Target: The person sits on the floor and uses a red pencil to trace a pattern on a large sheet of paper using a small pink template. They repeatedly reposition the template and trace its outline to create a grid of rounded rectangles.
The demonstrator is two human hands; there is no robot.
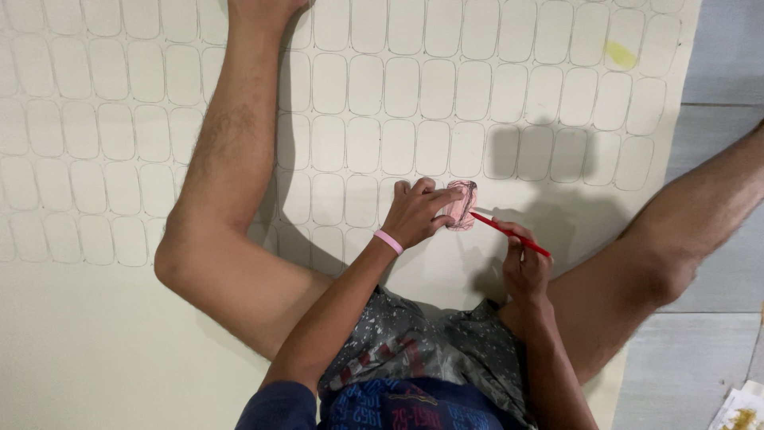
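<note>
I sit on the floor over a large cream sheet (95, 342) covered with rows of traced rounded rectangles. My left hand (415, 213) presses a small pink rounded template (462, 205) flat on the sheet, at the end of the lowest traced row. My right hand (523, 263) grips a red pencil (508, 232) whose tip touches the template's right edge. A pink band circles my left wrist.
My bare legs spread over the sheet, the left knee (179, 259) bent at the left, the right leg (676, 239) reaching onto the grey floor (700, 358). A yellow smear (620, 54) marks the sheet's far right. Paper scraps (740, 410) lie at the bottom right.
</note>
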